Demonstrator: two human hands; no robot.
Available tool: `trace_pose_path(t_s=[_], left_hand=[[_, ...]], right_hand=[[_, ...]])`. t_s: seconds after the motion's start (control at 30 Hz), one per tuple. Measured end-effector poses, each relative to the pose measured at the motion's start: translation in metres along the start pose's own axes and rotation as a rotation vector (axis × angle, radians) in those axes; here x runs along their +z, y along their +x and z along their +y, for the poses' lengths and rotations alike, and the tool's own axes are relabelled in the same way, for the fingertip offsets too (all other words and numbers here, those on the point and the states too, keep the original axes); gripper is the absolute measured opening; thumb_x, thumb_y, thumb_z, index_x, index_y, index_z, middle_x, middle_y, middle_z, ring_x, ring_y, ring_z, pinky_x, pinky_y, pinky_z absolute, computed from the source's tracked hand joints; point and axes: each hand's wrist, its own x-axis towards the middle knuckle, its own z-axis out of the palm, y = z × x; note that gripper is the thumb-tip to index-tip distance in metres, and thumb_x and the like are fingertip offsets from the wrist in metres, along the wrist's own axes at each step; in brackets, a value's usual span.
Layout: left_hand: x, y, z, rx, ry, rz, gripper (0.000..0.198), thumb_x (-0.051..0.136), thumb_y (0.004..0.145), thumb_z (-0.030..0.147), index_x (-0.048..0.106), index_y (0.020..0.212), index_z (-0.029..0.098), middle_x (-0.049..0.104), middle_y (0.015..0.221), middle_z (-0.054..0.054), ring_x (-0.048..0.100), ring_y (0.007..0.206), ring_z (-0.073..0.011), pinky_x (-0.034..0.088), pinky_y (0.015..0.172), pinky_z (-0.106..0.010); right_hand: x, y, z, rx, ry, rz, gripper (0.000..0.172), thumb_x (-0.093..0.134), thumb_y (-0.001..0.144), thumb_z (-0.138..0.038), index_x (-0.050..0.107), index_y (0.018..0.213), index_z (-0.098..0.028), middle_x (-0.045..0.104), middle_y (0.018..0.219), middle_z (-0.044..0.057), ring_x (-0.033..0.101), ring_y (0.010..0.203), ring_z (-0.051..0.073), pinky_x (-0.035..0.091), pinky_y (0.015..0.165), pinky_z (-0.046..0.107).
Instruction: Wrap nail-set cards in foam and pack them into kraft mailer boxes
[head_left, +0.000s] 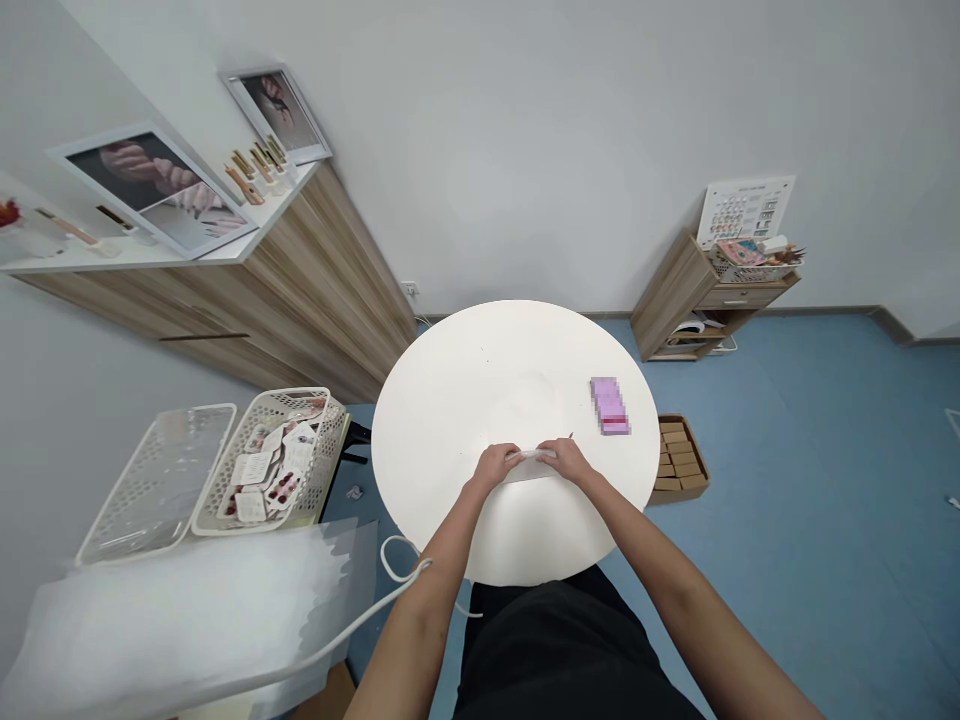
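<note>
Both my hands meet over the near part of a round white table (465,400). My left hand (496,466) and my right hand (566,460) are each closed on an end of a small clear plastic packet (534,456), held just above a white flat piece lying on the table. A pink blurred rectangular object (609,405) lies on the table to the right of my right hand, apart from it.
Left of the table stand an empty white basket (161,480) and a white basket (281,455) with several small packets. A white cable (397,580) hangs near my left arm. A cardboard box (679,455) sits on the blue floor at right, a small wooden cabinet (705,295) behind it.
</note>
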Motion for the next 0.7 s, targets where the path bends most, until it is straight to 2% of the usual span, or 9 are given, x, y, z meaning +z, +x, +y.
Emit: trace_pose_path(t_s=[0.1,0.2,0.33,0.43,0.5,0.57,0.7], left_hand=[[0.008,0.007,0.003,-0.005,0.102,0.084,0.026,0.048,0.093,0.036,0.068,0.103,0.023,0.072,0.097,-0.004,0.064,0.091,-0.0211,0.047,0.083,-0.032],[0.016,0.008,0.009,0.017,0.172,0.156,0.026,0.047,0.092,0.027,0.063,0.112,0.022,0.068,0.11,-0.008,0.06,0.105,-0.0244,0.041,0.099,-0.042],[0.032,-0.003,0.012,0.212,0.415,0.25,0.034,0.044,0.091,0.021,0.055,0.124,0.021,0.059,0.129,-0.01,0.05,0.124,-0.0255,0.025,0.114,-0.051],[0.047,-0.016,0.006,0.325,0.513,0.215,0.046,0.043,0.093,0.032,0.045,0.137,0.019,0.048,0.144,-0.011,0.039,0.136,-0.0274,0.014,0.117,-0.056],[0.054,-0.023,0.0,0.337,0.539,0.186,0.056,0.042,0.093,0.038,0.034,0.145,0.018,0.037,0.152,-0.012,0.031,0.141,-0.0281,0.011,0.117,-0.058],[0.057,-0.025,-0.004,0.329,0.559,0.159,0.06,0.041,0.093,0.035,0.027,0.148,0.016,0.031,0.156,-0.012,0.027,0.144,-0.027,0.012,0.118,-0.057],[0.054,-0.016,-0.008,0.341,0.563,0.1,0.057,0.041,0.091,0.024,0.03,0.147,0.016,0.037,0.152,-0.013,0.033,0.142,-0.0236,0.019,0.118,-0.051]], right_hand=[[0.011,0.009,0.008,0.0,-0.026,0.069,0.024,0.056,0.09,-0.032,0.07,0.108,-0.024,0.069,0.102,0.005,0.061,0.098,0.02,0.042,0.087,0.031],[0.021,0.016,0.016,0.012,-0.04,0.102,0.023,0.056,0.09,-0.03,0.068,0.107,-0.022,0.066,0.103,0.006,0.059,0.099,0.02,0.042,0.087,0.031],[0.028,0.02,0.022,0.018,-0.091,0.113,0.017,0.054,0.091,-0.027,0.066,0.102,-0.021,0.065,0.1,0.006,0.057,0.097,0.021,0.043,0.085,0.032],[0.029,0.017,0.018,-0.023,-0.222,0.19,0.017,0.054,0.091,-0.026,0.064,0.104,-0.022,0.063,0.105,0.007,0.055,0.099,0.023,0.042,0.09,0.038],[0.031,0.011,0.014,-0.084,-0.307,0.254,0.022,0.054,0.089,-0.022,0.062,0.11,-0.022,0.062,0.112,0.009,0.053,0.106,0.024,0.037,0.098,0.044],[0.034,-0.001,0.011,-0.179,-0.357,0.276,0.03,0.051,0.089,-0.017,0.059,0.117,-0.021,0.061,0.121,0.01,0.051,0.114,0.025,0.03,0.107,0.048],[0.047,-0.032,0.014,-0.327,-0.374,0.222,0.041,0.047,0.09,-0.016,0.052,0.131,-0.015,0.054,0.136,0.014,0.045,0.129,0.025,0.027,0.113,0.05]])
